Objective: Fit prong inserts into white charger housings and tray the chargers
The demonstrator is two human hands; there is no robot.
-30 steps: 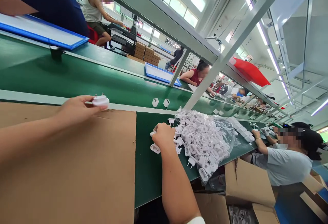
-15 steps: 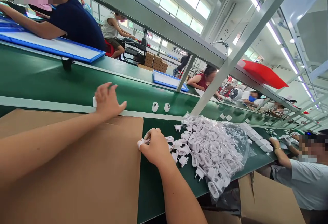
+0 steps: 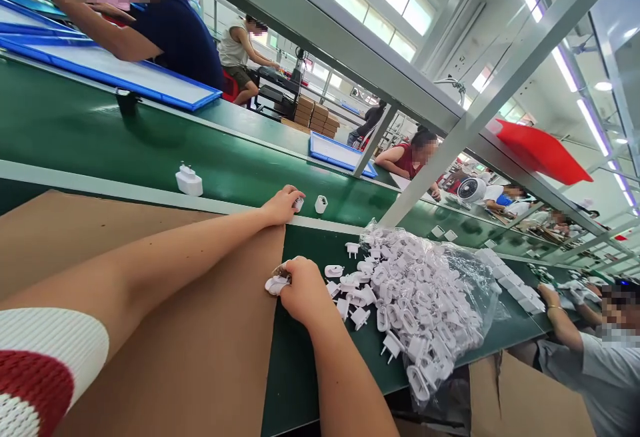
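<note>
My left hand (image 3: 283,205) reaches across the green conveyor belt (image 3: 150,150) and closes its fingers on a small white charger shell (image 3: 299,204); a second shell (image 3: 321,204) stands just to its right. My right hand (image 3: 300,289) rests at the cardboard's edge, pinched on a white plug insert (image 3: 276,284). A finished white plug adapter (image 3: 189,180) stands alone on the belt to the left. A clear plastic bag (image 3: 425,297) of several white plug parts lies open right of my right hand, with loose pieces (image 3: 350,290) spilled beside it.
A brown cardboard sheet (image 3: 150,330) covers the near bench. Blue-framed trays (image 3: 115,70) lie across the belt, where a person in dark blue works. Other workers sit further along and at the right. A slanted metal frame post (image 3: 450,150) rises behind the bag.
My left hand set the assembled adapter on the belt, then moved right to the small shells. My right hand picked an insert from the pile and drew it toward the cardboard edge.
</note>
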